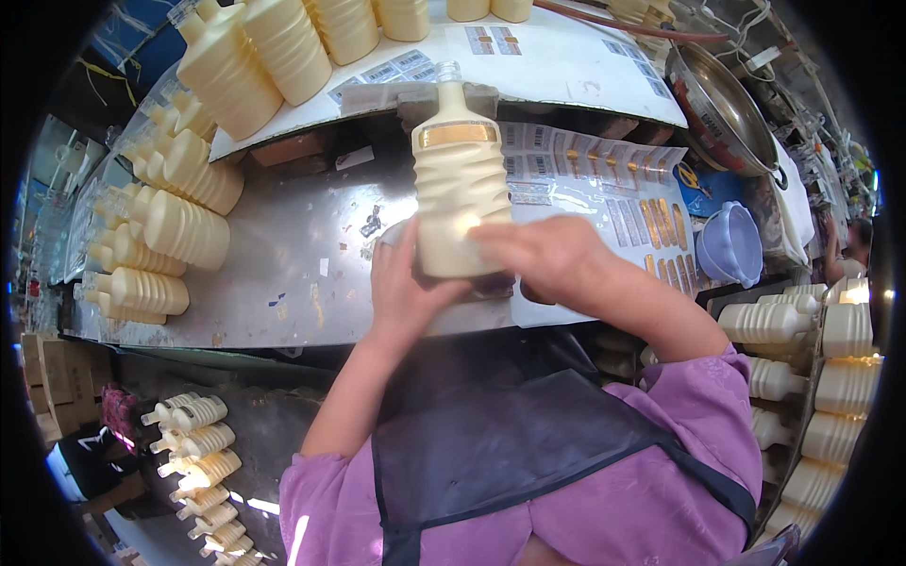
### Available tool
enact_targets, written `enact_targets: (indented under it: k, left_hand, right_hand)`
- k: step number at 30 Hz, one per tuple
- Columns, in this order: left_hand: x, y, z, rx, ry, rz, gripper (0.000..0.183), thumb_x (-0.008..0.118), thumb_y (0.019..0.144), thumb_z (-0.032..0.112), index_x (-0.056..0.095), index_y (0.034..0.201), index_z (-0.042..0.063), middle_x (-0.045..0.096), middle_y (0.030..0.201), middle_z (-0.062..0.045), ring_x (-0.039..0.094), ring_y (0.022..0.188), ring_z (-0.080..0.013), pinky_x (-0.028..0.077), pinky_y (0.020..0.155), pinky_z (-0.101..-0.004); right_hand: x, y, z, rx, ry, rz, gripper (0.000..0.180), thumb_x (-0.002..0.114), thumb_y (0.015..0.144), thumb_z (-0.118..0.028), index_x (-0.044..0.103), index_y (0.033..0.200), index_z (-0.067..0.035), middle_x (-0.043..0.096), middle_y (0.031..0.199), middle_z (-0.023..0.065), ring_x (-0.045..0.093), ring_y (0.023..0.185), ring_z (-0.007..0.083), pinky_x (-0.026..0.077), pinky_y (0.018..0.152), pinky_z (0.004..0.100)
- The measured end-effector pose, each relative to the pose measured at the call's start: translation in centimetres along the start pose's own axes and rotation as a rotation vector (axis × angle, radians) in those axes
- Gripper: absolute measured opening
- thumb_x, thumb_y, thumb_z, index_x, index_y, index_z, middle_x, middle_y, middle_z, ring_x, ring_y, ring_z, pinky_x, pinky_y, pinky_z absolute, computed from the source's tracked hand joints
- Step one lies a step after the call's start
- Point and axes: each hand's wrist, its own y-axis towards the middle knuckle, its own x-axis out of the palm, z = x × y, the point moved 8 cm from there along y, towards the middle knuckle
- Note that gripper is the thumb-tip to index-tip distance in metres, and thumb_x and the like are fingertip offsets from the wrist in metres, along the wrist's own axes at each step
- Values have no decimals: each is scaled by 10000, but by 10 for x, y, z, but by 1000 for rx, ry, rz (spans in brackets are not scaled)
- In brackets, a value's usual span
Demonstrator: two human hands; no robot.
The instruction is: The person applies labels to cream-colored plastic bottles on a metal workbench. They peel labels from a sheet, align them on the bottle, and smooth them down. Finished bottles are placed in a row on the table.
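A cream-coloured ribbed bottle (pixel 461 177) with a clear threaded neck lies on its back before me, its neck pointing away, near a dark block at the shelf edge. A gold label band crosses its shoulder. My left hand (pixel 407 283) grips the bottle's base from the left, the thumb under its bottom end. My right hand (pixel 545 255) is blurred, its fingers against the lower right of the bottle's face; whether it holds anything is hidden. To the right lie sheets of decals (pixel 538 191), some gold strips (pixel 662 223) among them.
Several similar bottles (pixel 177 230) lie at the left of the metal table (pixel 276 247); more stand on the white raised board (pixel 559 71). At the right are a blue plastic basin (pixel 729 244), yellow-handled scissors (pixel 690 177) and a large metal pan (pixel 722 106). Racked bottles (pixel 842 385) flank me.
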Motion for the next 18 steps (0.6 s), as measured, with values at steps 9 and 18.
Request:
enact_targets:
  k: [9,18]
  left_hand:
    - [24,7,-18,-357,-764,80,681,636,976,290,354,1508,-27,467,1450,-221,434,1380,-316,337,1168,-407]
    - [33,-9,-10,-247,-751,106,741,611,989,333,297,1543,-46,366,1526,-233,375,1425,-309,301,1192,-423]
  right_hand:
    - [15,-24,0,-267,-241,105,276,662,795,-138,667,1070,-118,658,1328,58,662,649,147,551,532,307]
    - [25,-47,38,50,42,241,432,716,718,-10,725,1105,-201,674,1305,69,672,659,199,551,551,315]
